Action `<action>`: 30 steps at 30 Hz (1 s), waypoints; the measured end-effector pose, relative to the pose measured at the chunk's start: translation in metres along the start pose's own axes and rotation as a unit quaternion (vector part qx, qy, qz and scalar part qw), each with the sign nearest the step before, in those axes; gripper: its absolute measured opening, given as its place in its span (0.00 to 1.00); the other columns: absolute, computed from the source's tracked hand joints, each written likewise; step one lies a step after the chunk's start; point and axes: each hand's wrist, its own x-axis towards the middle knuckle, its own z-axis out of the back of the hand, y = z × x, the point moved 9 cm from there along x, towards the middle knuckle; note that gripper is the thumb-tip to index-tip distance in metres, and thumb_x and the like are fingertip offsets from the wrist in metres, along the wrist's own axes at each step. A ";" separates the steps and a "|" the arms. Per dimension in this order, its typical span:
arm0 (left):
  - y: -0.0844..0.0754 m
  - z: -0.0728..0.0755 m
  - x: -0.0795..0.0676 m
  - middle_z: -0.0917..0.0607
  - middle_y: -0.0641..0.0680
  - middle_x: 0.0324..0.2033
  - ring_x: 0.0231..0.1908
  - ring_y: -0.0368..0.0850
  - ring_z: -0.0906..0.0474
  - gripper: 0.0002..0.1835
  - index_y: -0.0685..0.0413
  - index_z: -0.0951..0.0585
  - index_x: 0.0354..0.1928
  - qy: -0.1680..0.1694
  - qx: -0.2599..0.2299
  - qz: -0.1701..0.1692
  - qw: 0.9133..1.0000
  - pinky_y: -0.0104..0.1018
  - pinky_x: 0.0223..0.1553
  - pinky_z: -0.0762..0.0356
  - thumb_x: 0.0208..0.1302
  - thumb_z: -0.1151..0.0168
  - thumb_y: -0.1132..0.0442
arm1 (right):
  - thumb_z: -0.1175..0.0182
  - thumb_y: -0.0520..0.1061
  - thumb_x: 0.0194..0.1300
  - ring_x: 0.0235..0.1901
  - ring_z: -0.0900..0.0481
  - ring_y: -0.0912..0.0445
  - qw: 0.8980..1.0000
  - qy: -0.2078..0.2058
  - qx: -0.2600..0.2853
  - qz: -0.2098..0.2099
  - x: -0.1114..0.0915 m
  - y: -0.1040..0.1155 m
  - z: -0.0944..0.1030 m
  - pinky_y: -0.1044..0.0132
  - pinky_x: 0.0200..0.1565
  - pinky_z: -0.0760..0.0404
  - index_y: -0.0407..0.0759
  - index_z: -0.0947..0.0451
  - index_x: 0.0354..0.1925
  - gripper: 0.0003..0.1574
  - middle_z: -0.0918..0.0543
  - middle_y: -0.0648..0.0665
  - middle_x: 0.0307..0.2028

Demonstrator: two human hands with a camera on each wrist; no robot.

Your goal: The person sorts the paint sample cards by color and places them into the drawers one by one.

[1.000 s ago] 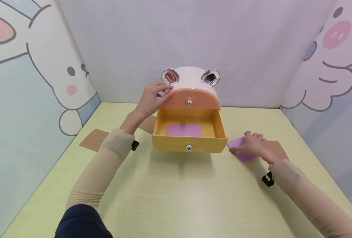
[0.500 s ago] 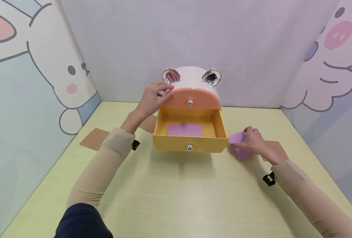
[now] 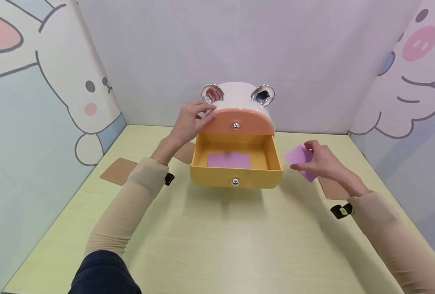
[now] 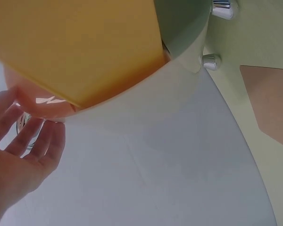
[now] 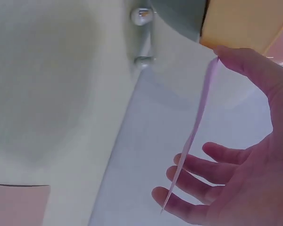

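Observation:
A small drawer box stands at the back of the table, with a white rounded top [image 3: 236, 90], an orange upper drawer [image 3: 254, 120] pushed in and a yellow lower drawer [image 3: 210, 177] pulled out. Inside the yellow drawer lies a flat purple card [image 3: 221, 161]. My left hand [image 3: 185, 124] holds the box at its upper left edge, thumb on the orange front. Right of the drawer, my right hand [image 3: 327, 163] grips another thin purple card [image 3: 297, 156] by opposite edges. The right wrist view shows this card [image 5: 198, 115] edge-on, between thumb and fingers, raised off the table.
Two brown cards lie left of the box, one farther out [image 3: 117, 171] and one beside it [image 3: 184, 153]. Another brown card [image 3: 332, 188] lies under the right forearm. Silver ear-shaped rings [image 3: 263, 95] stand on the box. Printed panels [image 3: 89, 73] enclose the table [image 3: 217, 245].
My right hand has picked the purple card up off the table and moved it upward in the head view, farther from the near edge. The left hand has stayed on the box.

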 end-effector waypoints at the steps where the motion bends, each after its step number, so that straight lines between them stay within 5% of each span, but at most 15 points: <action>1: 0.000 0.000 0.000 0.17 0.57 0.50 0.48 0.50 0.22 0.17 0.59 0.17 0.52 0.000 0.000 0.001 1.000 0.43 0.44 0.17 0.63 0.35 0.59 | 0.30 0.63 0.52 0.49 0.29 0.38 1.000 -0.003 0.002 0.005 0.000 0.004 0.004 0.51 0.44 0.19 0.26 0.45 0.65 0.61 0.29 0.26 0.53; 14: 0.001 -0.001 0.001 0.17 0.57 0.50 0.49 0.50 0.22 0.17 0.58 0.17 0.52 0.005 0.008 0.004 1.000 0.43 0.44 0.17 0.63 0.36 0.59 | 0.27 0.58 0.50 0.62 0.35 0.37 0.997 -0.032 0.036 0.064 -0.006 0.061 0.049 0.37 0.54 0.26 0.38 0.55 0.74 0.67 0.36 0.31 0.66; 30: 0.001 -0.002 0.000 0.17 0.57 0.51 0.49 0.50 0.22 0.17 0.58 0.17 0.52 0.004 0.008 0.010 1.000 0.43 0.44 0.16 0.64 0.36 0.59 | 0.22 0.50 0.44 0.54 0.27 0.44 0.977 -0.035 0.027 0.207 -0.004 0.137 0.044 0.51 0.48 0.24 0.41 0.39 0.67 0.57 0.25 0.38 0.59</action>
